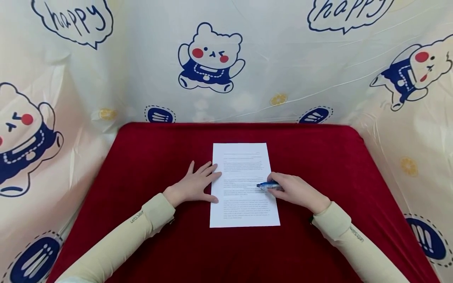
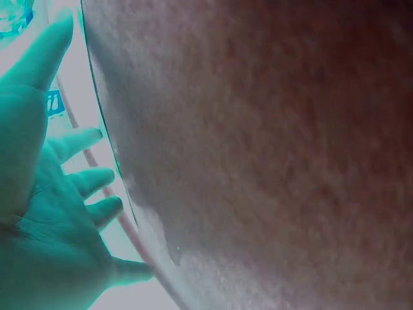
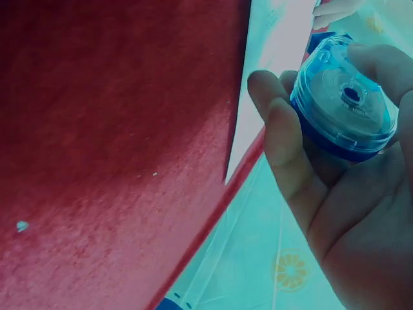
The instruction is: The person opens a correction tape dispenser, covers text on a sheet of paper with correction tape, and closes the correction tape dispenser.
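Observation:
A printed sheet of paper (image 1: 244, 212) lies on the red cloth in the head view. My left hand (image 1: 192, 186) rests at its left edge, fingers spread, with fingertips on the paper; the left wrist view shows the same hand (image 2: 58, 213) with its fingers apart. My right hand (image 1: 299, 192) grips a blue see-through correction tape (image 1: 269, 185) over the right half of the sheet, its tip right at the printed lines. In the right wrist view, the correction tape's round case (image 3: 348, 97) sits between thumb and curled fingers, and the tape reel shows inside.
The table is covered by a red cloth (image 1: 159, 149) that reaches past both arms. Behind and at the sides hangs a white curtain (image 1: 276, 51) with cartoon bears. Small white bits (image 3: 22, 226) lie on the cloth in the right wrist view.

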`<action>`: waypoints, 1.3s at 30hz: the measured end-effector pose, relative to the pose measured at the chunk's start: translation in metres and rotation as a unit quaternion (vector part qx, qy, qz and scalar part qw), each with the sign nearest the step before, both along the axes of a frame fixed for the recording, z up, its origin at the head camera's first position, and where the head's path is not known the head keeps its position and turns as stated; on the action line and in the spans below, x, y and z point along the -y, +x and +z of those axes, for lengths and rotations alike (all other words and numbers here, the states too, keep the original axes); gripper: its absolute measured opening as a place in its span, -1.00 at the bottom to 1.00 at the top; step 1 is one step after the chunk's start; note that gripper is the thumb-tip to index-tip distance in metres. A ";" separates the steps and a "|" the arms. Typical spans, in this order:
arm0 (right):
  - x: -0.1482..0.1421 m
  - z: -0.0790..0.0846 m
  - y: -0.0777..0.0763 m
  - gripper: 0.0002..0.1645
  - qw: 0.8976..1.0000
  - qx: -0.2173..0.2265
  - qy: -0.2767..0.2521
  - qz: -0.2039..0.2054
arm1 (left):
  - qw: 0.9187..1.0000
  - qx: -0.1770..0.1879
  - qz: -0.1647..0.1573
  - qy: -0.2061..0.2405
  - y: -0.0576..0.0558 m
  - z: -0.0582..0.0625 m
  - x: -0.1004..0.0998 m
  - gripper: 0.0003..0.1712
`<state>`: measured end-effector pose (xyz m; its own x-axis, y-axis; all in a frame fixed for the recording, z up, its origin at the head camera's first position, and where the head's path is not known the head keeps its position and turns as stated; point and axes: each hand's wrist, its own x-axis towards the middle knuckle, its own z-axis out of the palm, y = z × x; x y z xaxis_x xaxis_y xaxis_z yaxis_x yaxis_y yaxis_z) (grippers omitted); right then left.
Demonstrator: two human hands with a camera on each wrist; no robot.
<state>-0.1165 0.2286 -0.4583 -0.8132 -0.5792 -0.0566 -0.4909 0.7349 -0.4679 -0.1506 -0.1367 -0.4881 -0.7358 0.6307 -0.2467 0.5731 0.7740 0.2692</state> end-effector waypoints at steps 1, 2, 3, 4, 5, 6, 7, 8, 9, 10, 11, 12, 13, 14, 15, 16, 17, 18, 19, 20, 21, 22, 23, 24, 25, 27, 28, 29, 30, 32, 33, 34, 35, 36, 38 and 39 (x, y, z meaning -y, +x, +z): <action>0.001 0.000 0.000 -0.73 1.000 0.003 -0.005 0.001 | 1.000 -0.008 -0.001 0.010 0.000 -0.001 -0.001 0.06; 0.003 0.001 -0.001 -0.73 1.000 0.004 -0.010 0.003 | 1.000 -0.017 -0.001 0.023 0.001 -0.002 -0.002 -0.01; 0.005 0.001 -0.001 -0.74 1.000 0.005 -0.017 0.005 | 0.999 -0.027 -0.001 0.041 0.001 -0.002 -0.004 -0.09; 0.006 0.001 -0.001 -0.74 1.000 0.005 -0.023 0.009 | 0.998 -0.038 -0.002 0.058 0.002 -0.003 -0.005 -0.18; 0.008 0.001 -0.001 -0.74 1.000 0.004 -0.028 0.012 | 0.996 -0.047 -0.001 0.076 0.003 -0.004 -0.007 -0.26; 0.011 0.000 -0.001 -0.74 0.999 0.004 -0.033 0.015 | 0.994 -0.052 0.001 0.095 0.004 -0.005 -0.010 -0.33; 0.013 0.000 -0.001 -0.74 0.999 0.003 -0.038 0.017 | 0.992 -0.055 0.003 0.116 0.005 -0.005 -0.012 -0.40; 0.015 0.000 -0.001 -0.73 0.999 0.003 -0.042 0.020 | 0.989 -0.054 0.004 0.136 0.007 -0.005 -0.015 -0.46; 0.017 0.000 -0.001 -0.73 0.999 0.005 -0.047 0.020 | 0.986 -0.050 0.007 0.157 0.008 -0.005 -0.018 -0.50; 0.019 0.001 -0.001 -0.72 0.999 0.007 -0.050 0.021 | 0.983 -0.043 0.012 0.177 0.009 -0.004 -0.021 -0.53; 0.022 0.001 -0.001 -0.71 0.998 0.010 -0.052 0.020 | 0.979 -0.031 0.018 0.199 0.011 -0.004 -0.025 -0.56; 0.024 0.002 -0.001 -0.71 0.998 0.014 -0.055 0.020 | 0.975 -0.019 0.022 0.222 0.012 -0.003 -0.028 -0.58; 0.026 0.003 -0.001 -0.70 0.998 0.018 -0.059 0.021 | 0.969 -0.007 0.025 0.246 0.013 -0.002 -0.031 -0.60; 0.028 0.004 -0.002 -0.70 0.998 0.021 -0.062 0.023 | 0.964 0.007 0.028 0.266 0.013 -0.001 -0.034 -0.61; 0.031 0.005 -0.002 -0.70 0.997 0.023 -0.067 0.024 | 0.958 0.018 0.030 0.286 0.014 -0.001 -0.037 -0.61; 0.033 0.006 -0.003 -0.70 0.997 0.025 -0.071 0.026 | 0.952 0.027 0.031 0.304 0.015 0.000 -0.040 -0.61; 0.035 0.007 -0.004 -0.70 0.996 0.025 -0.076 0.029 | 0.946 0.035 0.029 0.321 0.015 0.000 -0.042 -0.62; 0.037 0.007 -0.004 -0.70 0.996 0.026 -0.081 0.032 | 0.941 0.040 0.026 0.335 0.016 0.000 -0.044 -0.63; 0.039 0.008 -0.005 -0.71 0.995 0.025 -0.086 0.034 | 0.937 0.044 0.024 0.345 0.016 0.000 -0.046 -0.63; 0.041 0.009 -0.006 -0.70 0.995 0.024 -0.090 0.035 | 0.934 0.049 0.022 0.353 0.016 0.000 -0.048 -0.63; 0.042 0.009 -0.007 -0.70 0.995 0.025 -0.094 0.035 | 0.932 0.051 0.019 0.359 0.016 0.000 -0.051 -0.62; 0.043 0.010 -0.007 -0.70 0.994 0.026 -0.099 0.037 | 0.930 0.053 0.017 0.364 0.016 0.000 -0.053 -0.62; 0.045 0.010 -0.008 -0.70 0.994 0.026 -0.102 0.039 | 0.929 0.053 0.013 0.367 0.016 -0.001 -0.055 -0.63; 0.046 0.010 -0.008 -0.70 0.993 0.027 -0.105 0.040 | 0.928 0.053 0.009 0.370 0.016 -0.001 -0.057 -0.63; 0.047 0.011 -0.009 -0.70 0.993 0.028 -0.109 0.042 | 0.926 0.053 0.006 0.374 0.016 -0.001 -0.058 -0.64; 0.049 0.013 -0.010 -0.69 0.991 0.030 -0.119 0.048 | 0.923 0.049 -0.004 0.382 0.015 0.000 -0.061 -0.69; 0.050 0.014 -0.010 -0.70 0.990 0.031 -0.124 0.052 | 0.921 0.048 -0.008 0.386 0.014 -0.001 -0.062 -0.73; 0.051 0.015 -0.011 -0.71 0.990 0.030 -0.128 0.056 | 0.919 0.048 -0.012 0.391 0.014 0.000 -0.063 -0.76; 0.052 0.016 -0.012 -0.72 0.989 0.030 -0.133 0.060 | 0.917 0.047 -0.015 0.396 0.013 0.000 -0.064 -0.80; 0.054 0.019 -0.013 -0.74 0.987 0.029 -0.140 0.066 | 0.914 0.047 -0.018 0.404 0.012 0.002 -0.065 -0.85; 0.055 0.020 -0.014 -0.74 0.987 0.028 -0.142 0.068 | 0.912 0.048 -0.017 0.406 0.011 0.002 -0.065 -0.87; 0.055 0.021 -0.014 -0.75 0.987 0.027 -0.143 0.070 | 0.911 0.048 -0.017 0.408 0.011 0.003 -0.065 -0.88; 0.055 0.022 -0.015 -0.75 0.987 0.026 -0.143 0.071 | 0.911 0.049 -0.015 0.408 0.011 0.005 -0.065 -0.88; 0.055 0.024 -0.015 -0.74 0.987 0.027 -0.143 0.071 | 0.912 0.048 -0.013 0.408 0.011 0.006 -0.065 -0.89; 0.054 0.025 -0.015 -0.73 0.987 0.028 -0.142 0.071 | 0.913 0.048 -0.010 0.404 0.010 0.008 -0.064 -0.91; 0.054 0.026 -0.015 -0.72 0.987 0.028 -0.140 0.071 | 0.914 0.048 -0.009 0.402 0.010 0.009 -0.063 -0.91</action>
